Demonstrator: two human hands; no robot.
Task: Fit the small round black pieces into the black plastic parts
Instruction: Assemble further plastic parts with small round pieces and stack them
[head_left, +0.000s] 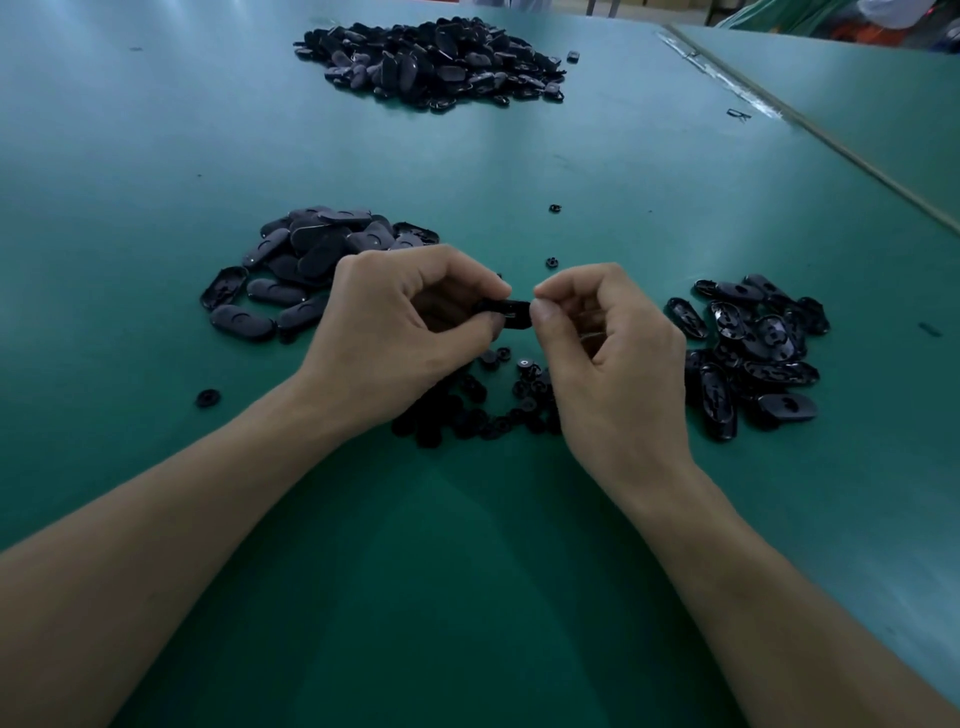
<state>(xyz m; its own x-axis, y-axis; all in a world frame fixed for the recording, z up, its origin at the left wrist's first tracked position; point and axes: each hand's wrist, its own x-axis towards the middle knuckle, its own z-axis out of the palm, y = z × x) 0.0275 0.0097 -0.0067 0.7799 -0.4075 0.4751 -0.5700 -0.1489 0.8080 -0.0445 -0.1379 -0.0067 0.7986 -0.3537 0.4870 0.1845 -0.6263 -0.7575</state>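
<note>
The L hand (410, 322) holds one black plastic part (511, 313) above the table (467, 545), w/ thumb and forefinger closed narrow on its left end. The R hand (608, 353) has thumb and forefinger pinched tight at the part's other end, touching it. If a round pc sits between these fingertips I cannot tell; it is hidden. The small round pieces (483, 410) lie in a loose heap on the table, just under both hands. More oval parts lie in a left pile (306, 275), a right pile (753, 353) w/ hollow sides up, and a far pile (431, 60).

I judge that the fitting step is in hand now.

Risks:
- **Bad seating:** the pc is tiny and black on black, so it may go in tilted or at the wrong spot, and pressing then could jam it.
- **Slipping:** a narrow two-finger hold on the part's end can slip under the push — part or pc then drops into the heap below and mixes w/ the loose ones.
- **Rolling away:** a few strays (552, 262) lie apart from the heap, so this is a real possibility.
- **Mixed piles:** the piles look alike — a done part could land in the wrong one.
</note>
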